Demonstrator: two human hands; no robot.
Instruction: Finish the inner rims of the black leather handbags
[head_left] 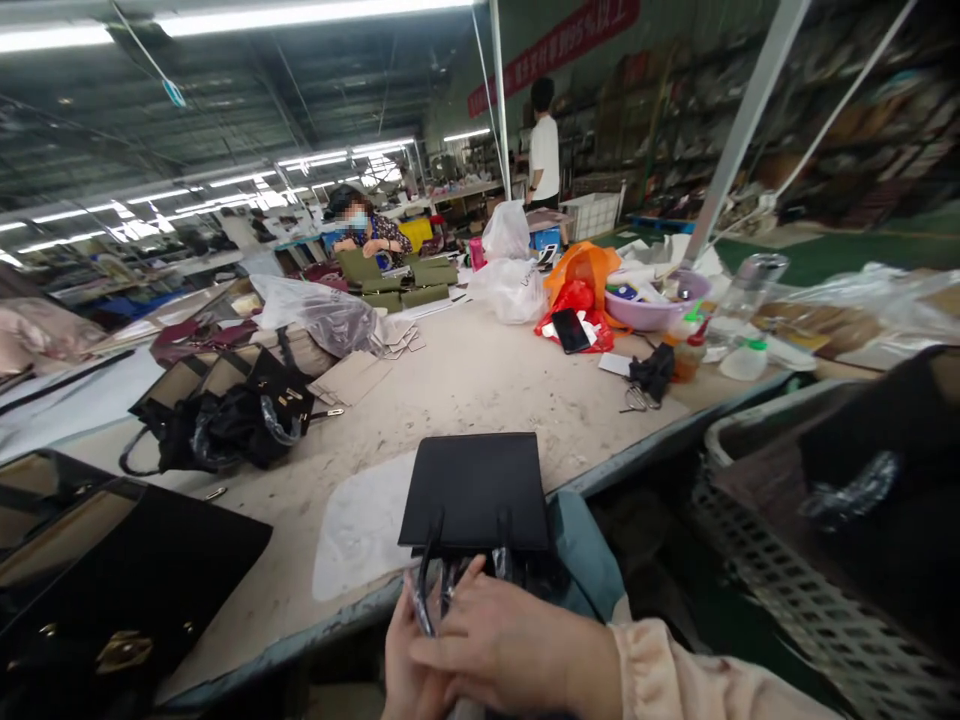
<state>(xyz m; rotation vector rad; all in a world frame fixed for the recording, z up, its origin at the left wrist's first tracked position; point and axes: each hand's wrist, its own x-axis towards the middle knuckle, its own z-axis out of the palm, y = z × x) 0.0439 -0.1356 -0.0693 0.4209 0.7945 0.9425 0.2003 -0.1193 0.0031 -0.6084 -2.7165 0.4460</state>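
A flat black handbag [475,490] lies at the near edge of the worktable [480,385], its handles hanging over the edge toward me. My right hand [502,640], in a pale pink sleeve, is closed over the handles and the bag's open top. My left hand [405,655] sits under it with its fingers curled round a handle strap. A white sheet [360,530] lies under the bag's left side.
Black handbags [225,410] lie in a heap at the left, a large black bag [112,590] near left. Plastic bags [514,270], an orange bag [585,270], a basin [652,310] and bottles crowd the far right. A white crate [810,600] stands right. A seated person [367,232] works opposite.
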